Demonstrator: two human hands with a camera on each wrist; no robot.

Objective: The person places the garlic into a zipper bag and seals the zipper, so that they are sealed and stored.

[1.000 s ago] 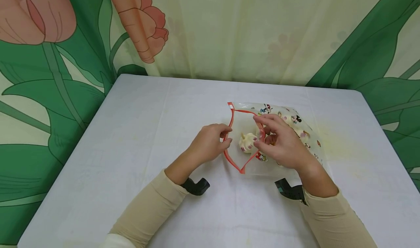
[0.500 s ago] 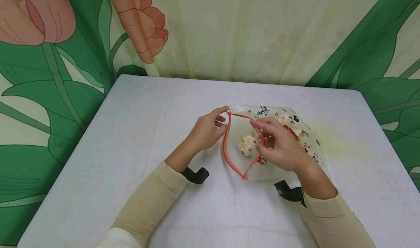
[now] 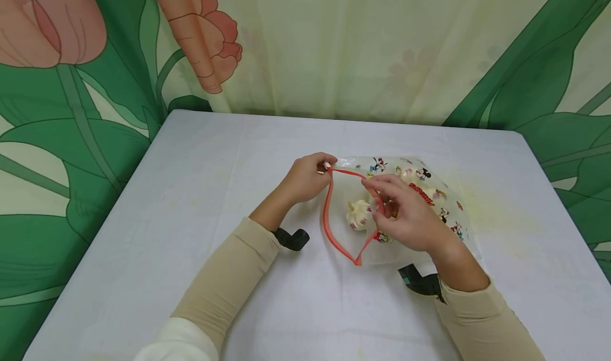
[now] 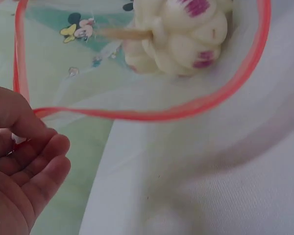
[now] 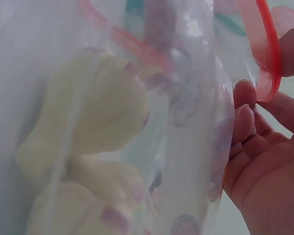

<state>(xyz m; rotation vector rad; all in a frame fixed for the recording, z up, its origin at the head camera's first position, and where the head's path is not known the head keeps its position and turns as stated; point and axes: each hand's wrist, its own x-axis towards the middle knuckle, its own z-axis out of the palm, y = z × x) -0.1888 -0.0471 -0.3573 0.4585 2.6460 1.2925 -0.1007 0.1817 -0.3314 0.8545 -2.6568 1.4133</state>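
A clear zip bag [image 3: 326,218] with a red zipper edge and cartoon prints lies on the table, its mouth gaping to the left. Just inside the mouth is a garlic bulb [image 3: 359,215], cream with purple marks; in the right wrist view more garlic bulbs [image 5: 98,103] show through the plastic. My left hand [image 3: 305,178] pinches the bag's far corner, where a small white piece [image 3: 326,165] sits by the red edge. On the other side of the mouth, my right hand [image 3: 410,212] pinches the red edge between thumb and fingers, partly covering the bag.
A white cloth covers the table [image 3: 267,143]. Behind it hangs a curtain [image 3: 334,48] printed with flowers and leaves. Black wrist mounts [image 3: 292,239] stick out below both hands.
My left hand has moved from the middle of the mouth's left edge to the far corner and now pinches there. The bag has shifted slightly nearer; my right hand keeps its grip.
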